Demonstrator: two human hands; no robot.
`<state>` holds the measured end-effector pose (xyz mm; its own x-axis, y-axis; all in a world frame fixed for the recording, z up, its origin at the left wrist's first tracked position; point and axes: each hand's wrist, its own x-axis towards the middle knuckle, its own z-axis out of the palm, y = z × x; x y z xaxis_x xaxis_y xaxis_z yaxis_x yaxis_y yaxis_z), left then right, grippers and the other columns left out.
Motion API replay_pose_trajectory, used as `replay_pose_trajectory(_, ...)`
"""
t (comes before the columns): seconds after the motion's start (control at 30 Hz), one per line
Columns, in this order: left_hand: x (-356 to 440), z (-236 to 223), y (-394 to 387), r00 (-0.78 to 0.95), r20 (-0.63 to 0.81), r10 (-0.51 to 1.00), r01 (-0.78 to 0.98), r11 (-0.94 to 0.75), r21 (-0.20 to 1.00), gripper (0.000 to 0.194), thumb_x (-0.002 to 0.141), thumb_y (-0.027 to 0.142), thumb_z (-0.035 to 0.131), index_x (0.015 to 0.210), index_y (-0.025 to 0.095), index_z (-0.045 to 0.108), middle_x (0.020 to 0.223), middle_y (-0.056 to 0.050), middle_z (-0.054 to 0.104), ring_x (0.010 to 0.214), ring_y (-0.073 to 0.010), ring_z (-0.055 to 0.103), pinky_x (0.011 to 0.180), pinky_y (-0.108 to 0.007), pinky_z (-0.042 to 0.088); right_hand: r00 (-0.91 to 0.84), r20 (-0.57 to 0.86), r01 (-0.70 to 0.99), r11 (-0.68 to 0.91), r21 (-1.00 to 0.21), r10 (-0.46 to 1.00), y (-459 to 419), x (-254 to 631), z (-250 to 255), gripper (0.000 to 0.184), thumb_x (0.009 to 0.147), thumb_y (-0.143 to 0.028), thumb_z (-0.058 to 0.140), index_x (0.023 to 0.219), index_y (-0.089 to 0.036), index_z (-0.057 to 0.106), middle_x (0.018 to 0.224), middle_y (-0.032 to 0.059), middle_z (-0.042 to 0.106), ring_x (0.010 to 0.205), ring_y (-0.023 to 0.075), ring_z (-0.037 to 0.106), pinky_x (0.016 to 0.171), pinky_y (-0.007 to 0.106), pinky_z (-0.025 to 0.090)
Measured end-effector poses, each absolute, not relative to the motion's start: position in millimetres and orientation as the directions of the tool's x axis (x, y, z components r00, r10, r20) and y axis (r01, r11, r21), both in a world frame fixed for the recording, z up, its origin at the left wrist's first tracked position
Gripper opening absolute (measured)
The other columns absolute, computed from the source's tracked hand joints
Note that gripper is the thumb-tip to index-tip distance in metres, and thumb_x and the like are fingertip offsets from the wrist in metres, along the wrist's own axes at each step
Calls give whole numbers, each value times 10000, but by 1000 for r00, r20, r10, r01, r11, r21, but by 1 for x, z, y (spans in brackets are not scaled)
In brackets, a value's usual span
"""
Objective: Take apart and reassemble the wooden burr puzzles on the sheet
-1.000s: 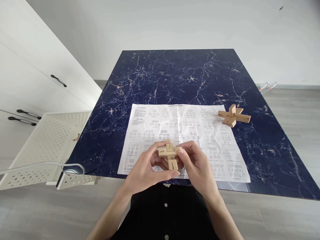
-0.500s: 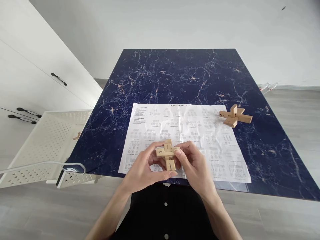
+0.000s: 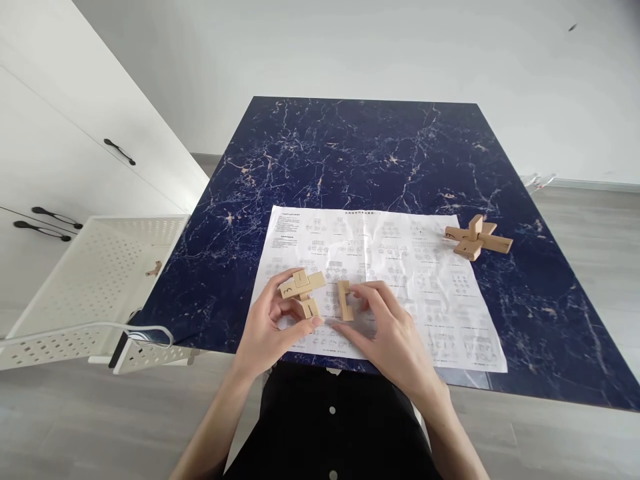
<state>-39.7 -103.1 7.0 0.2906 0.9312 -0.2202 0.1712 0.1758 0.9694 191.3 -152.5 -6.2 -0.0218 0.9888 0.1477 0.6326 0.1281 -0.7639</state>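
Note:
Between the thumb and fingers of my left hand (image 3: 273, 327) are a few interlocked wooden burr puzzle pieces (image 3: 306, 292), held above the paper sheet (image 3: 325, 233). Their faces carry black marks, among them a 3 and a 1. A single notched wooden puzzle piece (image 3: 344, 301) lies to the right of these on the sheet. My right hand (image 3: 387, 327) is beside that piece, thumb and fingers spread apart. The index fingertip is at its upper right side; whether it touches, I cannot tell.
A wooden burr puzzle (image 3: 477, 239) with crossed bars sits at the sheet's upper right corner on the dark blue marbled table (image 3: 360, 153). Left of the table stands a white perforated basket (image 3: 95, 280) holding a small wooden piece (image 3: 154, 269). A white cable (image 3: 90, 325) crosses it.
My hands have moved apart. My left hand carried the interlocked pieces leftward, and the right let go of them. A notched piece now shows on the sheet between the hands.

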Motion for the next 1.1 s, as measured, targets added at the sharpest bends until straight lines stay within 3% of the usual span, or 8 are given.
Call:
replay_pose_trajectory(0.1, -39, 8, -104, 293, -234, 927, 189, 184, 965, 795, 825, 399, 939, 1501, 271, 541, 1010, -34, 783, 803, -199, 759, 771, -330, 650, -38, 160, 642, 147, -752, 986, -152, 187, -7, 229, 1075, -460, 681, 1202, -271, 662, 1101, 97, 731, 899, 278, 716, 749, 440, 606)
replay_pose_trajectory(0.2, -39, 10, -104, 303, -242, 922, 202, 187, 962, 814, 821, 400, 948, 1511, 270, 537, 995, -31, 790, 809, -206, 760, 776, -328, 637, 57, 89, 551, 43, -833, 994, -154, 186, -6, 216, 1069, -455, 685, 1168, -263, 682, 1041, 84, 743, 851, 256, 711, 733, 418, 605)
replay_pose_trajectory(0.33, -39, 10, -105, 319, -241, 917, 206, 181, 962, 826, 851, 442, 928, 1542, 268, 510, 1022, -42, 797, 816, -209, 762, 774, -332, 631, 121, -121, 105, -134, -985, 985, -156, 186, 2, 377, 1023, -532, 751, 1314, -300, 691, 1037, 39, 725, 852, 213, 730, 785, 381, 644)
replay_pose_trajectory(0.43, -38, 9, -106, 327, -212, 921, 203, 151, 968, 820, 857, 463, 921, 1543, 271, 514, 1023, -43, 795, 814, -215, 765, 752, -334, 633, 12, -217, -183, -211, -960, 976, -155, 185, 8, 358, 1054, -521, 719, 1351, -321, 716, 986, 9, 714, 827, 173, 727, 883, 373, 648)
replay_pose_trajectory(0.57, -38, 7, -107, 334, -182, 925, 170, 131, 977, 799, 865, 435, 922, 1537, 280, 518, 1057, -42, 795, 816, -204, 765, 753, -329, 637, -114, -326, -365, -345, -865, 938, -153, 183, 11, 411, 1030, -464, 777, 1410, -316, 722, 1111, 36, 773, 1040, 212, 759, 1079, 418, 606)
replay_pose_trajectory(0.77, -42, 4, -110, 310, -169, 936, 67, 156, 986, 826, 859, 420, 929, 1552, 267, 506, 1001, -40, 805, 802, -202, 770, 754, -320, 639, -263, -342, -388, -424, -818, 902, -154, 180, 9, 475, 1003, -393, 825, 1462, -360, 708, 1408, 37, 739, 1332, 256, 687, 1257, 476, 483)
replay_pose_trajectory(0.97, -46, 2, -110, 301, -164, 939, -9, 175, 985, 820, 837, 400, 945, 1524, 258, 519, 1076, -48, 800, 885, -213, 785, 778, -312, 648, -264, -286, -358, -369, -858, 921, -157, 170, 13, 319, 1014, -399, 813, 1326, -346, 772, 1308, 37, 804, 1288, 255, 731, 1223, 486, 517)
replay_pose_trajectory(1.1, -46, 2, -111, 311, -144, 939, 3, 151, 989, 784, 807, 363, 967, 1476, 259, 572, 1070, -37, 788, 861, -183, 754, 753, -272, 616, -195, -218, -309, -270, -912, 956, -156, 155, 10, 225, 1006, -425, 812, 1185, -312, 735, 1243, 44, 816, 1226, 268, 765, 1099, 475, 608)
